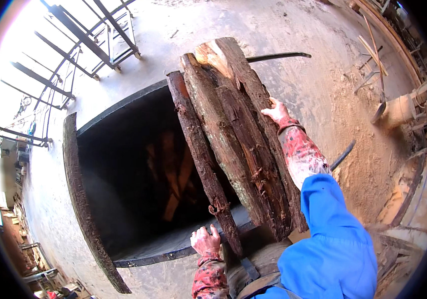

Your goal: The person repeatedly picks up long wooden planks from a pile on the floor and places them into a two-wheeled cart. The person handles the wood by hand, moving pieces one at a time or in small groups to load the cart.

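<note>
Several rough, bark-covered logs [223, 119] lie side by side at the centre, slanting from the far side toward me. The fingers of my right hand [278, 112] reach over the outer edge of the rightmost log [253, 89] near its far end. Down by the near ends, my left hand [206, 241] is closed beside a thin dark log [201, 159]. It sits at the black metal rim [153, 259] of a dark rectangular opening; what its fingers hold, if anything, is hidden. Split wood [173, 179] shows dimly inside the opening.
A long bark-edged slab [81, 204] borders the opening's left side. Black metal frames [81, 37] stand at the far left. Curved dark bars [283, 56] stick out right of the logs. Sticks [375, 55] and a tan cylindrical thing [397, 110] lie far right, near scattered sawdust.
</note>
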`<action>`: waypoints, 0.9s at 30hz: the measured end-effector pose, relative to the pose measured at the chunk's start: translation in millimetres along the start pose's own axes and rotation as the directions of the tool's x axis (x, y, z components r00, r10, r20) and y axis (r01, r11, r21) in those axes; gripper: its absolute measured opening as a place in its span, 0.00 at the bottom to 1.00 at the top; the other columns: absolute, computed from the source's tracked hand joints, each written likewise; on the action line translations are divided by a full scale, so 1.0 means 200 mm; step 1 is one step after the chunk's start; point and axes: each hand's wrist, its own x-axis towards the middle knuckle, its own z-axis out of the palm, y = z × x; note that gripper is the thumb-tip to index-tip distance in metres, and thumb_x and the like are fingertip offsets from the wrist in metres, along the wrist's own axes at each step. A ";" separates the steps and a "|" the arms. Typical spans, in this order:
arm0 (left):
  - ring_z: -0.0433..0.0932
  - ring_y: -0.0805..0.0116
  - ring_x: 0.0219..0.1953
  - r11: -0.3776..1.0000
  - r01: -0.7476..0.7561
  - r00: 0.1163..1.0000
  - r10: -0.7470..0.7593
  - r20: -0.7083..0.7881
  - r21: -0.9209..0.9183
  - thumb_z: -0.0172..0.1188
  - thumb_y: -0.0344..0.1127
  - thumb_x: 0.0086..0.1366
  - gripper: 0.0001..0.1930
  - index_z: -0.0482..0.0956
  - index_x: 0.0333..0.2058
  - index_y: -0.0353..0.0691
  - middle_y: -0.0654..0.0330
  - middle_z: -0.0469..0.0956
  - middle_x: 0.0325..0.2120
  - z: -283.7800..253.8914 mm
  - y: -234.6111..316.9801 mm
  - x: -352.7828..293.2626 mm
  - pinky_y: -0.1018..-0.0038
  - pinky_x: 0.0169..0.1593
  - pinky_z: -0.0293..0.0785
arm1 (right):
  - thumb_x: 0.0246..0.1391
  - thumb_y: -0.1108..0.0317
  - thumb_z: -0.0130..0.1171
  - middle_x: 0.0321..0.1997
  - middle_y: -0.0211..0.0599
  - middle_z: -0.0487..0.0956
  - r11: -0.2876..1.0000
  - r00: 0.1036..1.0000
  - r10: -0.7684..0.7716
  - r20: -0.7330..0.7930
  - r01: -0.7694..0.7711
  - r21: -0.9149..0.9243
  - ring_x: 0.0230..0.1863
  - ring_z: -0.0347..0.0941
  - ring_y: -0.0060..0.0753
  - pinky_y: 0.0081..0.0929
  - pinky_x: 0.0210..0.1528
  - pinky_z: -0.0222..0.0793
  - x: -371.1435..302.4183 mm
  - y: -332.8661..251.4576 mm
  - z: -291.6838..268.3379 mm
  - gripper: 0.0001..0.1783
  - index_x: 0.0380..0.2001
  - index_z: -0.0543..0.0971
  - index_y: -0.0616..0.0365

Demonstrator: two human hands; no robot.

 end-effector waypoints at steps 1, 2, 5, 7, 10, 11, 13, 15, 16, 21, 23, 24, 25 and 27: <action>0.71 0.56 0.26 1.000 -0.011 1.000 0.011 -0.010 0.017 0.57 0.45 0.49 0.15 0.72 0.16 0.39 0.55 0.74 0.18 -0.01 0.01 0.01 0.64 0.31 0.66 | 0.28 0.57 0.68 0.49 0.52 0.69 0.982 0.995 -0.069 -0.067 0.056 -0.179 0.52 0.66 0.42 0.31 0.53 0.60 0.00 0.02 -0.01 0.44 0.52 0.65 0.63; 0.71 0.57 0.26 0.999 -0.033 0.999 0.033 -0.020 0.001 0.57 0.44 0.49 0.14 0.72 0.17 0.39 0.56 0.73 0.18 0.00 0.01 0.01 0.65 0.31 0.66 | 0.27 0.54 0.67 0.48 0.53 0.70 0.929 0.983 -0.145 -0.116 0.094 -0.359 0.51 0.66 0.44 0.33 0.53 0.60 -0.01 0.07 -0.01 0.43 0.51 0.67 0.59; 0.71 0.57 0.26 0.999 -0.035 0.999 0.035 0.004 -0.022 0.57 0.44 0.49 0.14 0.73 0.18 0.38 0.56 0.73 0.19 0.02 0.00 0.00 0.64 0.31 0.66 | 0.28 0.51 0.66 0.48 0.50 0.70 0.934 0.987 -0.141 -0.078 0.106 -0.341 0.51 0.64 0.46 0.34 0.53 0.60 -0.07 0.14 -0.03 0.43 0.51 0.67 0.56; 0.71 0.57 0.27 0.999 -0.041 0.999 0.041 -0.010 -0.024 0.57 0.43 0.49 0.13 0.73 0.19 0.38 0.56 0.73 0.19 0.03 0.01 0.00 0.64 0.31 0.67 | 0.27 0.48 0.66 0.48 0.48 0.69 0.932 0.981 -0.182 -0.066 0.150 -0.329 0.51 0.64 0.46 0.35 0.54 0.60 -0.16 0.16 -0.04 0.44 0.52 0.67 0.54; 0.72 0.56 0.27 0.999 -0.043 0.999 0.043 -0.021 -0.015 0.57 0.42 0.50 0.13 0.74 0.19 0.38 0.56 0.74 0.19 0.03 0.01 -0.01 0.64 0.32 0.67 | 0.25 0.45 0.68 0.54 0.43 0.63 0.845 0.993 -0.111 0.029 0.110 -0.524 0.56 0.57 0.48 0.40 0.56 0.56 -0.42 0.06 -0.07 0.49 0.55 0.62 0.48; 0.71 0.56 0.27 0.999 -0.049 0.998 0.048 -0.027 -0.015 0.57 0.42 0.51 0.13 0.74 0.19 0.38 0.56 0.73 0.19 0.05 0.00 -0.02 0.64 0.31 0.67 | 0.25 0.45 0.68 0.54 0.42 0.63 0.796 0.990 -0.129 0.050 0.134 -0.591 0.56 0.57 0.47 0.41 0.55 0.56 -0.50 0.06 -0.07 0.49 0.55 0.62 0.48; 0.71 0.55 0.27 0.999 -0.042 0.999 0.042 -0.015 -0.011 0.56 0.43 0.51 0.13 0.73 0.19 0.39 0.56 0.73 0.19 0.04 0.02 -0.02 0.64 0.31 0.67 | 0.25 0.47 0.67 0.53 0.40 0.63 0.759 0.981 -0.187 0.046 0.174 -0.628 0.55 0.57 0.48 0.42 0.55 0.56 -0.59 0.14 -0.08 0.47 0.53 0.64 0.50; 0.71 0.55 0.27 0.999 -0.027 1.000 0.027 0.011 0.019 0.56 0.45 0.52 0.14 0.73 0.18 0.40 0.55 0.73 0.18 0.04 0.03 -0.03 0.63 0.30 0.67 | 0.27 0.51 0.65 0.53 0.42 0.64 0.810 0.977 -0.209 0.041 0.196 -0.553 0.55 0.58 0.46 0.39 0.56 0.57 -0.58 0.20 -0.10 0.43 0.51 0.66 0.54; 0.72 0.55 0.27 0.999 -0.028 0.999 0.028 0.019 0.025 0.55 0.45 0.52 0.14 0.73 0.18 0.40 0.55 0.73 0.18 0.04 0.03 -0.02 0.63 0.30 0.67 | 0.27 0.52 0.65 0.53 0.42 0.64 0.818 0.973 -0.225 0.040 0.211 -0.535 0.55 0.58 0.46 0.37 0.56 0.57 -0.55 0.22 -0.10 0.42 0.50 0.66 0.54; 0.72 0.55 0.28 0.999 -0.021 1.000 0.020 0.013 0.046 0.54 0.47 0.53 0.16 0.73 0.18 0.40 0.55 0.73 0.18 0.04 0.04 -0.04 0.63 0.30 0.67 | 0.31 0.56 0.64 0.52 0.42 0.66 0.850 0.968 -0.247 0.046 0.239 -0.469 0.53 0.62 0.43 0.33 0.55 0.58 -0.53 0.31 -0.13 0.39 0.50 0.67 0.56; 0.72 0.54 0.28 0.999 -0.006 1.000 0.005 0.017 0.041 0.54 0.47 0.53 0.16 0.73 0.18 0.40 0.55 0.74 0.19 0.03 0.04 -0.04 0.62 0.31 0.67 | 0.32 0.57 0.64 0.52 0.43 0.67 0.863 0.958 -0.280 0.054 0.276 -0.422 0.53 0.63 0.44 0.32 0.55 0.59 -0.52 0.32 -0.15 0.38 0.50 0.67 0.58; 0.72 0.54 0.28 0.999 -0.010 1.000 0.010 0.014 0.042 0.54 0.48 0.53 0.16 0.74 0.18 0.40 0.55 0.74 0.19 0.03 0.04 -0.05 0.62 0.31 0.67 | 0.32 0.57 0.64 0.52 0.43 0.67 0.864 0.957 -0.287 0.048 0.280 -0.418 0.53 0.63 0.44 0.32 0.55 0.59 -0.53 0.33 -0.15 0.38 0.50 0.67 0.58; 0.72 0.54 0.28 0.999 -0.012 1.000 0.012 0.010 0.040 0.54 0.48 0.53 0.16 0.74 0.18 0.40 0.55 0.74 0.19 0.04 0.03 -0.05 0.62 0.31 0.67 | 0.32 0.57 0.64 0.52 0.44 0.67 0.863 0.954 -0.298 0.042 0.288 -0.415 0.53 0.63 0.44 0.31 0.55 0.59 -0.56 0.32 -0.16 0.38 0.50 0.67 0.59; 0.72 0.54 0.28 0.999 -0.024 1.000 0.024 0.012 0.045 0.53 0.49 0.54 0.17 0.74 0.18 0.40 0.55 0.74 0.19 0.05 0.02 -0.06 0.62 0.31 0.67 | 0.32 0.57 0.64 0.53 0.45 0.66 0.881 0.960 -0.279 0.029 0.268 -0.390 0.55 0.62 0.44 0.31 0.56 0.58 -0.62 0.31 -0.16 0.38 0.51 0.66 0.59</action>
